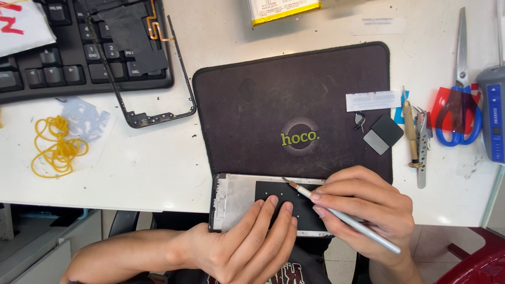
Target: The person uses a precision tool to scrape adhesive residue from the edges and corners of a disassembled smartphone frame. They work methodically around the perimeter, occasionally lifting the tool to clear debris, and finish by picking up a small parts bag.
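Left hand [247, 242] fingers flat, pinning phone frame [236, 197]. Right hand [368, 210] fingers pinch craft knife [342, 215]. Frame likely thin, stiff, fragile; hold edges.

matt cloth mat [247, 105], brushed metal phone frame [234, 197], glossy plastic scissor handles [457, 123]
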